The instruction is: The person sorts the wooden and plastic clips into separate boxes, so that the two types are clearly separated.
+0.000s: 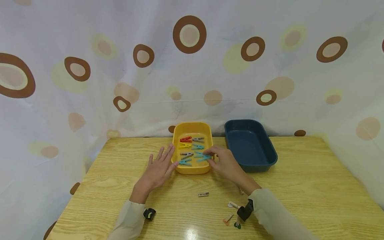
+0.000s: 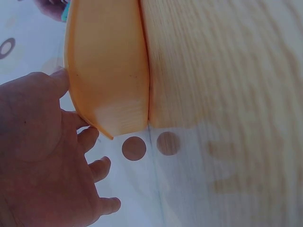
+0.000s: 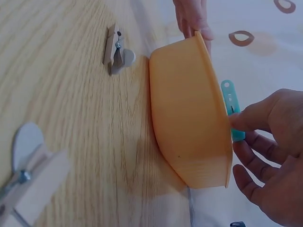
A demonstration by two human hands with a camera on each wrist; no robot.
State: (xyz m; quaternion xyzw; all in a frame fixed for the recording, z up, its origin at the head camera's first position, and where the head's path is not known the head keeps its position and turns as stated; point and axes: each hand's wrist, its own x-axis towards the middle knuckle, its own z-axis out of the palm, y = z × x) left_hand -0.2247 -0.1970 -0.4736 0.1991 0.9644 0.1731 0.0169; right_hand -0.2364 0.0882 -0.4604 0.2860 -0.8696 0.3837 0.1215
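Note:
A yellow tray [image 1: 192, 128] stands at the middle back of the wooden table and holds several clothespins: red, grey, yellow and blue. My left hand [image 1: 163, 163] lies flat with straight fingers against the tray's left wall [image 2: 109, 71]; its thumb [image 2: 59, 80] touches the rim. My right hand [image 1: 211, 157] reaches over the tray's right front corner and pinches a blue clothespin [image 1: 204, 158] between thumb and fingers. In the right wrist view that blue clothespin [image 3: 232, 111] sticks up behind the tray wall [image 3: 189, 123], held by my right hand [image 3: 258, 137].
An empty dark blue tray [image 1: 264, 156] stands just right of the yellow one. Loose clothespins lie on the table in front: a grey one [image 1: 203, 194], a white one [image 1: 233, 204], an orange one [image 1: 227, 219] and a green one [image 1: 237, 225]. A spotted curtain hangs behind.

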